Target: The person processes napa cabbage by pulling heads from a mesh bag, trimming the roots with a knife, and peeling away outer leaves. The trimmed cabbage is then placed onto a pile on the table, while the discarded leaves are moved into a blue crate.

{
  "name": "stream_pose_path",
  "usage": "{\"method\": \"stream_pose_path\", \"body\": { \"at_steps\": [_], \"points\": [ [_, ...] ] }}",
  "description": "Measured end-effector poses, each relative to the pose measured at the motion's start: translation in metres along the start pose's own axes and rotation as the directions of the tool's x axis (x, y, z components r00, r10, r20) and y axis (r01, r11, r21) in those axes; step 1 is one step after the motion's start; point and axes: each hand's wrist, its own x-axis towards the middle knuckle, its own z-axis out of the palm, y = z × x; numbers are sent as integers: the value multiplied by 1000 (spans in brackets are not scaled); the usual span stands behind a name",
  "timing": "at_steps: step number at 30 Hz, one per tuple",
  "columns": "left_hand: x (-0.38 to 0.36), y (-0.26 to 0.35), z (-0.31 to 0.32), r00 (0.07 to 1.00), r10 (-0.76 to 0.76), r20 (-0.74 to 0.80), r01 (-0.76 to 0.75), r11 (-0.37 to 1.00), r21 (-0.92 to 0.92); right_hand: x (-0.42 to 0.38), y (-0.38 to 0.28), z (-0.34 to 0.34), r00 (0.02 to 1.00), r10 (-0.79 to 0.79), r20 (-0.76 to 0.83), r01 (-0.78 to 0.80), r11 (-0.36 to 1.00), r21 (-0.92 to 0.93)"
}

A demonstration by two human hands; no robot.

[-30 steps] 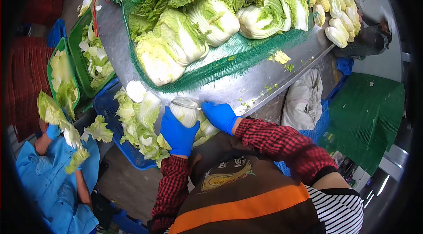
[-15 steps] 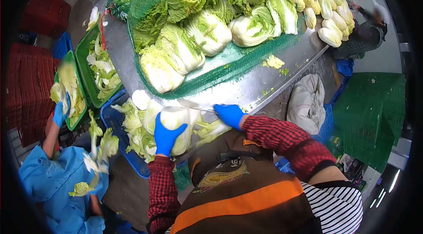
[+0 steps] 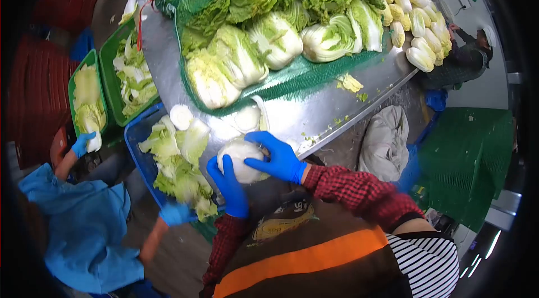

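A trimmed Chinese cabbage [image 3: 240,159], its pale base facing up, sits between my two blue-gloved hands at the table's near edge. My left hand [image 3: 230,188] grips its near left side, fingers curled round it. From the right, my right hand [image 3: 281,157] is closed on the cabbage's other side. Just beyond lie a white cut base piece [image 3: 247,119] and a curved leaf strip [image 3: 263,111]. Loose outer leaves [image 3: 178,155] and a round cut base [image 3: 181,117] fill the blue crate [image 3: 132,143] at the left. No knife shows now.
A green mesh sack [image 3: 281,91] of whole cabbages covers much of the metal table [image 3: 160,68]. Trimmed cabbages [image 3: 424,34] are piled at the far right. Green crates [image 3: 112,107] and a co-worker's blue clothing [image 3: 84,225] are on the left; a white sack [image 3: 384,143] is right.
My right hand has moved from the knife onto the cabbage, now nearer my body. Cut pieces lie on the table. The co-worker's falling leaves are gone from the air.
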Motion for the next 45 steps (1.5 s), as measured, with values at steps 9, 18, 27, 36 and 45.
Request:
{"method": "stream_pose_path", "body": {
  "at_steps": [9,18,27,36,45],
  "points": [
    [4,-23,-22,982,-120,144,155,952,-264,21,15,-22,987,20,-162,-59,968,-243],
    [10,4,1,946,-3,323,56,987,-153,31,16,-24,974,88,209,-85,996,-23],
    [81,-31,-26,971,-73,230,61,996,60,29,34,-24,909,304,285,-368,907,204],
    [6,28,-16,878,190,439,-357,871,338,16,65,-20,854,457,249,-507,837,207],
    [16,14,-77,779,-520,350,469,854,224,-14,61,-76,923,288,255,-304,953,23]
  ]
}}
